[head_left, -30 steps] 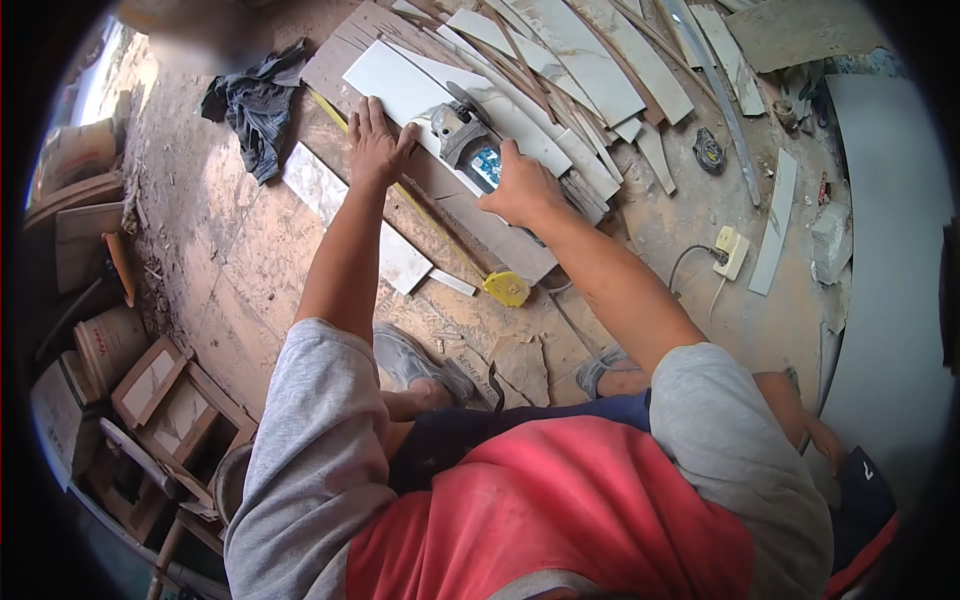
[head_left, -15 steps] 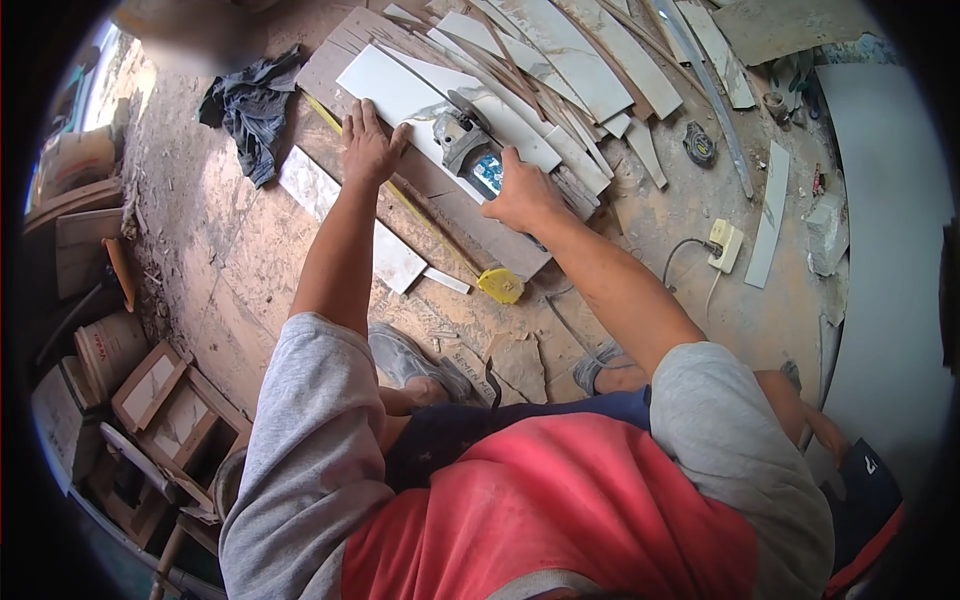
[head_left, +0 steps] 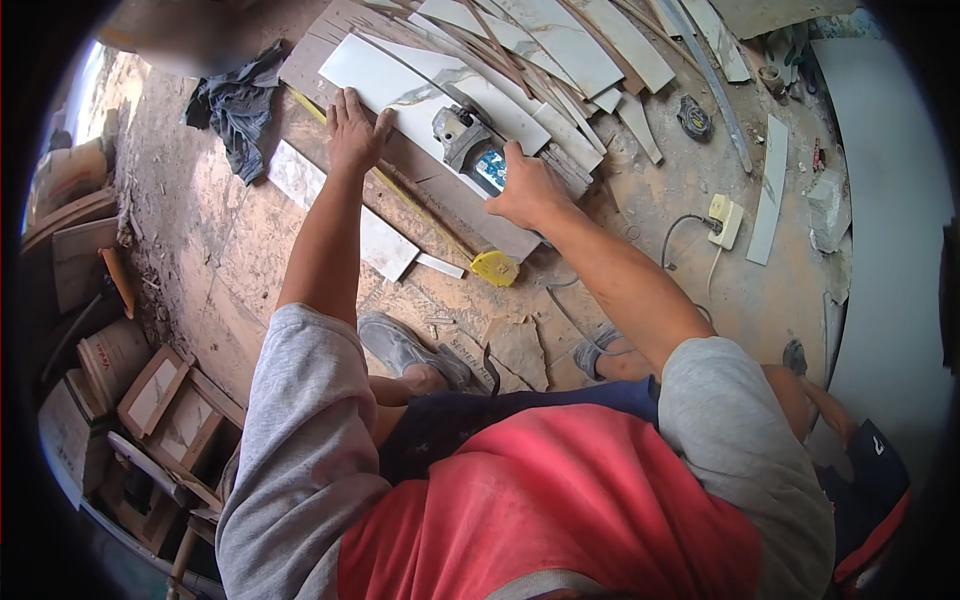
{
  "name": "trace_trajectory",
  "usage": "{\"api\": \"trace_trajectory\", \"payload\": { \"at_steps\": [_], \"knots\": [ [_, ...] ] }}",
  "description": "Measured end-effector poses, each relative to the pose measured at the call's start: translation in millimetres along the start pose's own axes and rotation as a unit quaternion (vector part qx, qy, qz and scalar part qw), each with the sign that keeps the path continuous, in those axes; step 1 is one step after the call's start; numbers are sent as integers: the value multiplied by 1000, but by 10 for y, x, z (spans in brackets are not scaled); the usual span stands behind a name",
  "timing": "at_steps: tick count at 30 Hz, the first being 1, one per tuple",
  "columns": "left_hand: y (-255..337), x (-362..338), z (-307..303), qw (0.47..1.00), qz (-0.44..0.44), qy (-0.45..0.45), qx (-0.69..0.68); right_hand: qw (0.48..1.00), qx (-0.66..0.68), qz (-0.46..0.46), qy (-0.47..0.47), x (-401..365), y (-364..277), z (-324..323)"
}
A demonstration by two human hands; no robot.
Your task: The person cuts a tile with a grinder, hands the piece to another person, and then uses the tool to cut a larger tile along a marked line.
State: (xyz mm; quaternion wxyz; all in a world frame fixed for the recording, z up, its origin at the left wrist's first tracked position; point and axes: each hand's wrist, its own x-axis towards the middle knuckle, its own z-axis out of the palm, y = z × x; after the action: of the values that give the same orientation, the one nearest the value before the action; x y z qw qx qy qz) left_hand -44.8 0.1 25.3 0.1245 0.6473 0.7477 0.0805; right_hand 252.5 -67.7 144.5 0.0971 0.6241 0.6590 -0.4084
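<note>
My right hand (head_left: pixel 532 188) is wrapped round the body of an angle grinder (head_left: pixel 472 146), whose disc rests over a long cut line in a white marbled tile (head_left: pixel 385 85). My left hand (head_left: pixel 355 130) lies at the near edge of that tile, fingers spread and pointing away from me. Beneath the tile is a brown board (head_left: pixel 440 195). Alongside the board runs an extended yellow tape measure (head_left: pixel 495 267), its case at the near end. A white tile strip (head_left: pixel 385 245) lies on the floor below my left hand.
More cut tile strips (head_left: pixel 560 45) are heaped beyond the grinder. A second tape measure (head_left: pixel 693 117), a metal bar (head_left: pixel 722 100) and a power socket (head_left: pixel 725 220) with cables lie to the right. A dark cloth (head_left: pixel 240 115) is at upper left. Another person's clothing (head_left: pixel 870 490) shows at lower right.
The whole view has shifted slightly, with the floor items appearing a little higher and to the left. The grinder sits slightly nearer me along the tile's cut line. Both hands keep their places.
</note>
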Motion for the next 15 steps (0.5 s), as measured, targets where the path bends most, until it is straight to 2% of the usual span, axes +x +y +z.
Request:
{"api": "trace_trajectory", "payload": {
  "at_steps": [4, 10, 15],
  "knots": [
    [-96, 38, 100, 999, 31, 21, 13, 999, 23, -13, 23, -114, 99, 27],
    [-19, 5, 31, 1000, 3, 4, 3, 1000, 23, -2, 15, -257, 244, 58],
    [-1, -9, -2, 1000, 17, 3, 13, 1000, 21, 4, 19, -389, 381, 81]
  ]
}}
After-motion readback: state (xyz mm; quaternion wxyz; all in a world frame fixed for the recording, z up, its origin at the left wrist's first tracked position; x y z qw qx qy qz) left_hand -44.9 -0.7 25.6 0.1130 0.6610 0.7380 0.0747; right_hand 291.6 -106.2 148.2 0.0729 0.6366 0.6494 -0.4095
